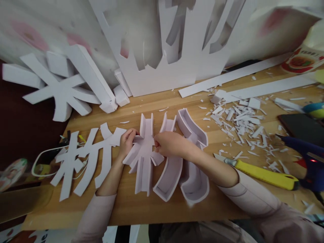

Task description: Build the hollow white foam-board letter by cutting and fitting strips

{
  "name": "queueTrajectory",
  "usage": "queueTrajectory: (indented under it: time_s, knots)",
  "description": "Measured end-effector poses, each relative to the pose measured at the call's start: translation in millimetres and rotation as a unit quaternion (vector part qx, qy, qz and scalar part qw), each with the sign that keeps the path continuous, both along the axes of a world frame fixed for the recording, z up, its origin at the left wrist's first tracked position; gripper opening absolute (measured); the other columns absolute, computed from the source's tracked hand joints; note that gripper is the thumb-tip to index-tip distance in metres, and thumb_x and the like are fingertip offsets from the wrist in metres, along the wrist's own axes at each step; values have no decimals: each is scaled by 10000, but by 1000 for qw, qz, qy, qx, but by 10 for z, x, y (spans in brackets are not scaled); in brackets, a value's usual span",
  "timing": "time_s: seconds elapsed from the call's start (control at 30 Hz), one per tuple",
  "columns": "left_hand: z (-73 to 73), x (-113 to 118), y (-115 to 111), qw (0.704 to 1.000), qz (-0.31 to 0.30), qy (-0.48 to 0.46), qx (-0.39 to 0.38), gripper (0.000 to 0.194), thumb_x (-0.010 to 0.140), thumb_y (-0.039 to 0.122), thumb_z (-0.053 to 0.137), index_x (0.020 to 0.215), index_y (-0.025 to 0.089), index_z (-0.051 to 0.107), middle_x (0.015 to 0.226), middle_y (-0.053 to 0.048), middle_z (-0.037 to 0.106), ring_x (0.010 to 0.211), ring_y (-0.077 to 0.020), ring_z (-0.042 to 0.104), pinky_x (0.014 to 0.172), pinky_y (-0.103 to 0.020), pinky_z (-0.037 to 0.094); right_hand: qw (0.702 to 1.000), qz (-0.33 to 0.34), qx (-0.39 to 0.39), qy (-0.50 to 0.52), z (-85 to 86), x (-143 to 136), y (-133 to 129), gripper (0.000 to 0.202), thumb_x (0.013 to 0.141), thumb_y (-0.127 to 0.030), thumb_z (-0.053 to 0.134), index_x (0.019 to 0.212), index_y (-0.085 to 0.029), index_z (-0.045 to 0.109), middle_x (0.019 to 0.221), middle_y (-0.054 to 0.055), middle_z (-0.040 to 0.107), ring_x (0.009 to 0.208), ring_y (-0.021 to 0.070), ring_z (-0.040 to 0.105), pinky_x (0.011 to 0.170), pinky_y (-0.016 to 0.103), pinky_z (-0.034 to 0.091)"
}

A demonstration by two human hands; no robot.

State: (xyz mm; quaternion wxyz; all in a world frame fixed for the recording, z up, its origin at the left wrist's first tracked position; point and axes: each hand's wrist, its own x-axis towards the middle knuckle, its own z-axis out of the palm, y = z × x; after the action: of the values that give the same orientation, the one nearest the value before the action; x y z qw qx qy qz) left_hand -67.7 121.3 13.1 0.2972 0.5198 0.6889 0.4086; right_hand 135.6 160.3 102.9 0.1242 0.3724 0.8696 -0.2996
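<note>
A white foam board character (145,146) with raised side walls lies on the table before me. My left hand (128,143) is closed on its left side, pinching a wall strip at the upper left arm. On the other side, my right hand (170,143) is closed with its fingertips at the stem; whatever is between them is hidden. Beneath and beside that hand, the right half of the character (170,172) shows curved walled channels, partly covered by my wrist. A flat white cut-out character (96,150) lies to the left of my left forearm.
White foam scraps (240,118) are heaped at the right, near a yellow utility knife (265,173) and a blue glue gun (312,158). A cut-out foam sheet (157,79) leans at the back. Finished-looking foam pieces (63,89) stand back left. Long strips (227,76) lie back right.
</note>
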Motion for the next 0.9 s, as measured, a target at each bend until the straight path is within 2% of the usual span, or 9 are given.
queueTrajectory:
  time_s: [0.5,0.73,0.9]
  knots:
    - [-37,-17,-6,1000,4,-10,4,236,833,399,462,698,221,538,781,-24,605,804,-202,566,698,-289,451,1000,-6,6,2,-81,-19,5,225,829,-137,534,949,-134,724,968,132,749,923,259,693,648,286,433]
    - [12,8,-16,1000,11,-1,2,230,814,397,467,686,223,546,736,-12,578,761,-194,541,693,-286,442,1000,-2,10,9,-61,-25,-8,242,838,-151,544,988,-115,730,970,155,749,922,276,703,668,296,475]
    - [56,39,-11,1000,17,5,-10,224,803,397,459,679,227,533,735,-21,582,732,-199,536,626,-290,424,999,0,16,31,-57,-6,-44,274,859,-156,530,1029,-89,734,970,195,745,964,295,706,724,320,514]
